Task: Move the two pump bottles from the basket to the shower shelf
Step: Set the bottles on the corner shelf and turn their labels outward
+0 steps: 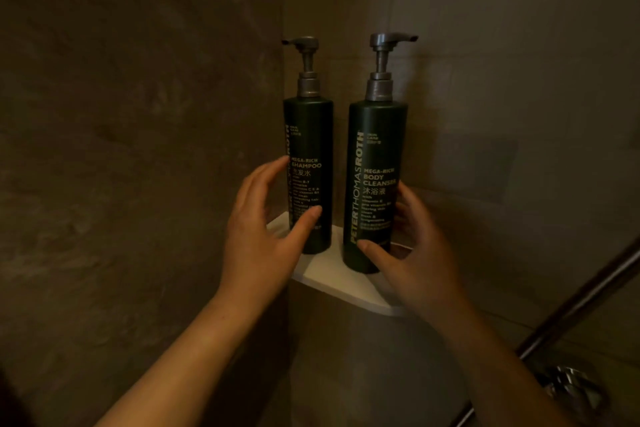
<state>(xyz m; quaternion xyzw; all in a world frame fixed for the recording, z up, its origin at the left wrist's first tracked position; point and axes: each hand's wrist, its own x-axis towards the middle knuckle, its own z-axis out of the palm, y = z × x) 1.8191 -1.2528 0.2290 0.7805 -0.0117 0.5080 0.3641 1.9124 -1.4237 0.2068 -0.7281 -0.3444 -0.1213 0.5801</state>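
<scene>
Hands are held at the bottles' lower halves, apparently to square them. Left hand (263, 236), fingers spread, cups the shampoo bottle (309, 163); right hand (412, 253), fingers spread, brackets the body cleanser bottle (375, 184). Both bottles are stood upright, side by side, on the white corner shelf (332, 279), labels turned outward for reading.

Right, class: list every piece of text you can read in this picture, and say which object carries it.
"MEGA-RICH SHAMPOO": left bottle.
"PETER THOMAS ROTH": running up the side of the right bottle.
"MEGA-RICH BODY CLEANSER": right bottle.
"ROTH": end of the brand name on the left bottle; the rest is hidden by the left hand.
Chinese characters and small print on both bottles: too blurred to read.
</scene>
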